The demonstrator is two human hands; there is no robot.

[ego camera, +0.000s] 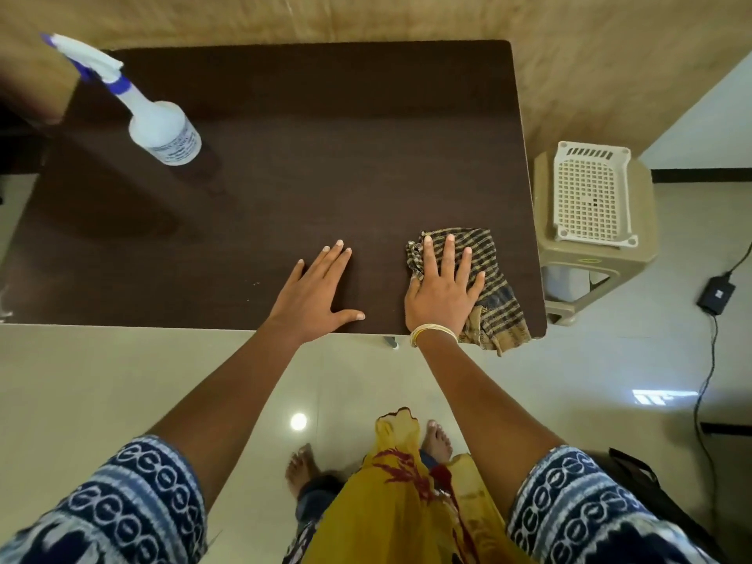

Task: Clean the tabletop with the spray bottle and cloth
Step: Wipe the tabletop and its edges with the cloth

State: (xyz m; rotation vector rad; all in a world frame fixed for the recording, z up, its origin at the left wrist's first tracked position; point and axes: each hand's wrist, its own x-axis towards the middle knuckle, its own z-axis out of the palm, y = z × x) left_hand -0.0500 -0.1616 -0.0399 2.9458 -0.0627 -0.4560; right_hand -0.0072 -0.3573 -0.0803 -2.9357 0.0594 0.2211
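A person stands at a dark brown wood-grain counter [285, 164] with rounded corners, both forearms stretched over its near edge. The right hand [441, 284] lies flat, fingers spread wide, pressing down on a crumpled cloth [494, 295] of coarse weave, striped in tan and dark blue-black. The cloth sits at the counter's near right corner; its far part spreads beyond the fingertips, and its rumpled near end hangs slightly over the counter's edge, just beside a thin stack of pale gold bangles [432, 332] on the wrist. The left hand [315, 293] rests palm-down and open on bare counter, fingers close together and thumb out to the side, holding nothing, a short gap apart from the cloth. A translucent white plastic spray bottle [162, 128] with a round body, printed label, blue collar and white trigger head stands at the far left corner, well apart from both hands. To the right of the counter, a beige moulded plastic stool [635, 246] carries an upturned white lattice basket [592, 195]. A black power adapter [716, 294] and its cord lie on the glossy pale tiled floor [122, 380]. Blue-and-white patterned sleeves [134, 506] cover the upper arms.
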